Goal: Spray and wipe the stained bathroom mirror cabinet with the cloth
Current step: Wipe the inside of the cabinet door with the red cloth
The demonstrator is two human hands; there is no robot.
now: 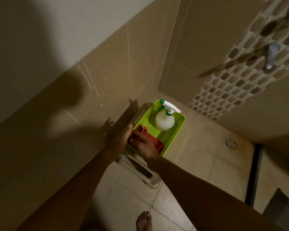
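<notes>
One bare foot [143, 220] stands on the tiles [128, 205], well short of the basket [173, 135]. A slip is the first hazard if spray or drips land there. Under the basket's near end is a pale stool [150, 179]. How much of the basket it bears cannot be seen, so a hard tug could slide or tip the basket off.

Both hands are at the basket's near end. The left hand [121, 139] lies against the near left rim with its thumb out straight. Its fingers are hidden, so whether they hold anything cannot be told. The right hand [144, 145] is inside the near end, fingers curled down onto the red cloth [154, 141], apparently gripping it.

The cloth lies folded in the basket's near half. Lifted by one fold, it could fall open and trail onto the floor, picking up grit that would smear glass. The bottle [164, 121] stands upright in the basket's far half, just beyond the cloth, with no hand on it. A cloth dragged out carelessly could knock it over.

Right of the basket, on the floor, is a drain [230, 143]. Far above and right of the basket, a tap [271, 55] juts out; a head rising quickly could meet it.

The mirror cabinet is out of view, so spraying and wiping look not yet begun.
</notes>
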